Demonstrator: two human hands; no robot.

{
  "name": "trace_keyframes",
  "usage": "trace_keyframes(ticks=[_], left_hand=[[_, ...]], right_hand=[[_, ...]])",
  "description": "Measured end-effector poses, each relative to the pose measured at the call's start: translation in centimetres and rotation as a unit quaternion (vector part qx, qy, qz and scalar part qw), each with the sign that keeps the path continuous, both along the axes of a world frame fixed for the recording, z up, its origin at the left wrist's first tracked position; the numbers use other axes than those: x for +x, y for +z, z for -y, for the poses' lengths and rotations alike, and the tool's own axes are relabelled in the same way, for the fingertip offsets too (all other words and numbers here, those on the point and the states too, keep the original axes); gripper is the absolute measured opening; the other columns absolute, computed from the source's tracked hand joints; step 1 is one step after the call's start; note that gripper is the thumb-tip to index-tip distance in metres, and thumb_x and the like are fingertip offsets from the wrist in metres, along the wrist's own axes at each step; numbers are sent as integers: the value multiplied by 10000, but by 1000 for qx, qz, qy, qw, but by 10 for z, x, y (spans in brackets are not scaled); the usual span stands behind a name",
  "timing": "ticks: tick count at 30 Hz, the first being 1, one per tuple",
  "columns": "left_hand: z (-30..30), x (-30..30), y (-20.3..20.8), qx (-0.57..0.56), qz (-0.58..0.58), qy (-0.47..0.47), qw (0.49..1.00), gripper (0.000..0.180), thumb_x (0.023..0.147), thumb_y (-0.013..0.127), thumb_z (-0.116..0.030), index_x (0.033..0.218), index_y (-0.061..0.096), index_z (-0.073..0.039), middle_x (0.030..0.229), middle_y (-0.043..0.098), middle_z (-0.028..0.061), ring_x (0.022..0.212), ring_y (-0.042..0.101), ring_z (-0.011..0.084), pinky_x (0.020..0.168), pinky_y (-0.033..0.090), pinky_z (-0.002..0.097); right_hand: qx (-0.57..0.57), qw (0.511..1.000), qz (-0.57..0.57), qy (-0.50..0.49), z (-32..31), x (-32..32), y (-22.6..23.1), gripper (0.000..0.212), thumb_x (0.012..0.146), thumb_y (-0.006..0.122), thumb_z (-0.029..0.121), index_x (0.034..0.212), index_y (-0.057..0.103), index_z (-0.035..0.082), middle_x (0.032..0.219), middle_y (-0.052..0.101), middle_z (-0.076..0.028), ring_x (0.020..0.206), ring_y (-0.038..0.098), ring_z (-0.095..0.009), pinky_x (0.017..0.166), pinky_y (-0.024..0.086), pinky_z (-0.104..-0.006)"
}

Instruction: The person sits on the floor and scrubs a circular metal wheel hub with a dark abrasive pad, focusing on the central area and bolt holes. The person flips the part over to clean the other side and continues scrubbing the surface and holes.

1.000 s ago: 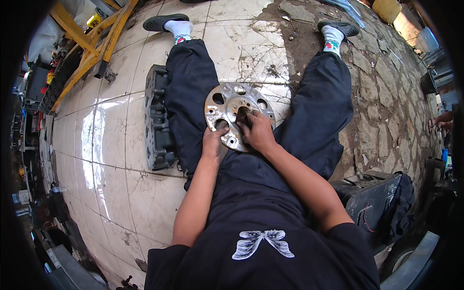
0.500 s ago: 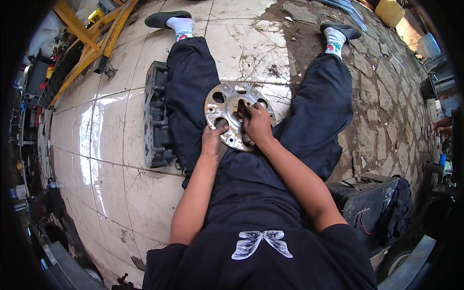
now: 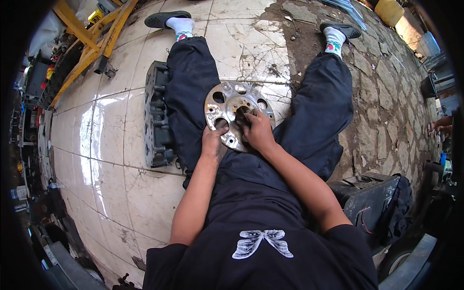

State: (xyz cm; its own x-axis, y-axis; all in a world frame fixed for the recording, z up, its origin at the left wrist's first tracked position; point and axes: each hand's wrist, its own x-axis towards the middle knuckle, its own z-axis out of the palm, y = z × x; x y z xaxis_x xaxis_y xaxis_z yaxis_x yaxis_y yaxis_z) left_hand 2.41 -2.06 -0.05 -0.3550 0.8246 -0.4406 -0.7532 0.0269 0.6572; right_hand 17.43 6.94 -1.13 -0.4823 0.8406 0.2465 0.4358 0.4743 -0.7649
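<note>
A round metal flywheel plate (image 3: 215,107), worn and rust-stained with several large holes, rests tilted between my thighs. My left hand (image 3: 212,139) grips its lower left rim, thumb at one of the holes. Over the plate's centre, my right hand (image 3: 257,129) is closed, fingers bent down to the hub. Something small and dark shows at its fingertips; I cannot make out what it is. Beside my left leg a long grey metal block (image 3: 157,116), like an engine cylinder head, lies on the tiles.
Pale tiled floor (image 3: 145,203) lies to the left, rough stone paving (image 3: 382,111) to the right. A yellow metal frame (image 3: 104,43) stands at the far left. Near my right elbow is a black box (image 3: 367,200) with dark cloth on it. A yellow jerrycan (image 3: 389,12) sits far right.
My right hand has shifted slightly down and turned at the hub, uncovering bolt holes above it. The dark piece at its fingertips sits lower. My left hand and the plate stay nearly still.
</note>
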Motion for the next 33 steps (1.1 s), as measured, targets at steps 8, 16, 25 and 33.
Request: trace_keyframes(ticks=[8,16,25,33], left_hand=[[-1,1,3,-11,-40,-3,999,674,824,572,140,1475,431,44,1433,580,236,1267,623,364,1119,494,474],[0,-1,-1,0,-21,-10,1000,707,801,610,121,1480,435,33,1412,586,224,1286,609,365,1129,475,481],[-1,-1,-1,20,-15,-6,1000,659,804,589,133,1444,460,46,1387,606,213,1259,626,348,1114,495,460],[-3,2,2,-16,-41,-3,999,601,801,607,125,1388,519,25,1321,648,171,1210,654,312,1086,514,429]], right_hand=[[17,1000,-20,-13,5,-2,2,217,840,813,117,1001,788,-25,857,665,-228,784,668,-420,701,530,-491],[-2,1000,-22,14,7,2,13,239,836,814,124,1031,799,-12,899,677,-242,840,674,-426,756,527,-511],[1,1000,-21,21,11,2,7,262,826,824,105,1051,785,-22,918,683,-238,848,697,-417,760,550,-491],[28,999,-41,-14,8,-21,11,207,820,804,102,970,759,-34,927,692,-240,801,687,-435,716,539,-507]])
